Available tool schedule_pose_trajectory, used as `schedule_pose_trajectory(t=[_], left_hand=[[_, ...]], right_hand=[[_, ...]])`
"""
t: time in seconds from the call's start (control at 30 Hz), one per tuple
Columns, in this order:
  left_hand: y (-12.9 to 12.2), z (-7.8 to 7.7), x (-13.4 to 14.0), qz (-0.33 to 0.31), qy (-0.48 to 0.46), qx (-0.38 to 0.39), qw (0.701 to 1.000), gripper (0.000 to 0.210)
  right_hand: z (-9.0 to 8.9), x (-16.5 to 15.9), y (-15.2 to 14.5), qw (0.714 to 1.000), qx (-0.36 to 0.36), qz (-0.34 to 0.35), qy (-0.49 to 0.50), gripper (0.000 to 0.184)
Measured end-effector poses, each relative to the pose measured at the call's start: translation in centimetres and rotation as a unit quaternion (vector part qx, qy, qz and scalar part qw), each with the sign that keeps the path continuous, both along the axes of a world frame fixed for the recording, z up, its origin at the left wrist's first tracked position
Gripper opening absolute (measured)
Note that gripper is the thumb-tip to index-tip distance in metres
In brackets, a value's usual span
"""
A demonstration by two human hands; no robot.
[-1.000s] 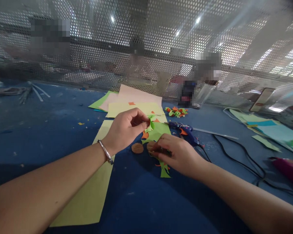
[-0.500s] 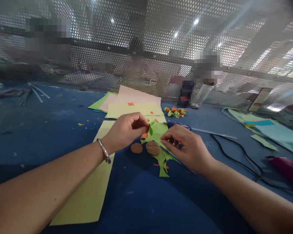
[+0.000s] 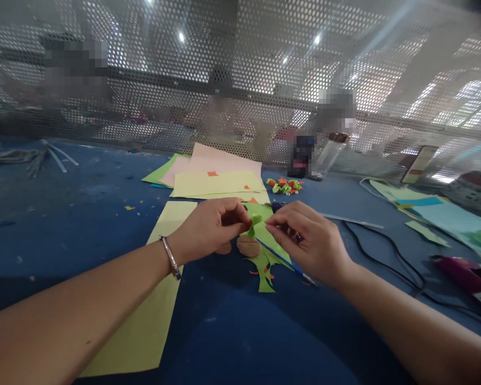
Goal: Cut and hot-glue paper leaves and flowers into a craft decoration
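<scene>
My left hand [image 3: 210,227], with a bangle at the wrist, pinches a small curled green paper piece [image 3: 255,225] between thumb and fingertips. Just to the right of it, my right hand [image 3: 310,240] has thumb and forefinger pressed together; whether anything thin is between them is too small to see. Beneath the hands lies a cut green paper sheet [image 3: 268,282], with a slim blue stick [image 3: 292,266] across it. Two round brown discs, one whole in view [image 3: 248,247] and one partly covered by my left hand [image 3: 224,248], rest nearby. A pale yellow sheet [image 3: 144,321] passes under my left forearm.
Stacked yellow [image 3: 216,186] and pink paper [image 3: 228,160] lies behind the hands. Beside it is a heap of orange and green paper bits [image 3: 284,186]. A black cable [image 3: 388,246], a magenta tool [image 3: 465,275] and blue sheets [image 3: 449,219] are at right. A perforated metal screen [image 3: 256,69] borders the table.
The green paper piece has moved slightly down and right with my left hand, closer to my right fingertips. The orange piece beside it no longer shows, and the left disc is now partly covered.
</scene>
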State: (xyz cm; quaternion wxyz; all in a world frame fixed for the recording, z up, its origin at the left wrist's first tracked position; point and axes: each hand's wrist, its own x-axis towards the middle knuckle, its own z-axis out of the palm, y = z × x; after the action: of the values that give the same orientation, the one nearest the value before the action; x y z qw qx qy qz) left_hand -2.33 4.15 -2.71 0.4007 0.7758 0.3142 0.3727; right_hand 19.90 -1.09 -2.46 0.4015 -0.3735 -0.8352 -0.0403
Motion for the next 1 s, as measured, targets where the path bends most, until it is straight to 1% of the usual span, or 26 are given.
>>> schedule_pose_trajectory(t=[0.13, 0.3, 0.47, 0.67, 0.87, 1.0], left_hand=[[-0.22, 0.11, 0.06, 0.011, 0.031, 0.017, 0.999, 0.005], [-0.53, 0.19, 0.04, 0.014, 0.047, 0.019, 0.999, 0.005], [-0.9, 0.37, 0.1, 0.013, 0.05, -0.023, 0.998, 0.006], [-0.95, 0.37, 0.25, 0.005, 0.043, -0.038, 0.998, 0.005], [-1.02, 0.51, 0.31, 0.01, 0.066, -0.028, 0.997, 0.003], [-0.79, 0.16, 0.25, 0.007, 0.06, -0.031, 0.998, 0.004]], right_hand=[[0.03, -0.13, -0.07, 1.0, 0.005, 0.004, -0.011, 0.009], [-0.02, -0.1, -0.09, 1.0, 0.013, 0.005, -0.015, 0.008], [-0.2, -0.06, -0.05, 1.0, 0.009, 0.007, -0.024, 0.008], [-0.28, -0.12, -0.08, 1.0, 0.004, 0.004, -0.029, 0.009], [-0.42, -0.27, -0.06, 0.999, 0.002, 0.011, -0.034, 0.01], [-0.41, -0.28, -0.12, 1.0, -0.01, 0.001, -0.011, 0.01]])
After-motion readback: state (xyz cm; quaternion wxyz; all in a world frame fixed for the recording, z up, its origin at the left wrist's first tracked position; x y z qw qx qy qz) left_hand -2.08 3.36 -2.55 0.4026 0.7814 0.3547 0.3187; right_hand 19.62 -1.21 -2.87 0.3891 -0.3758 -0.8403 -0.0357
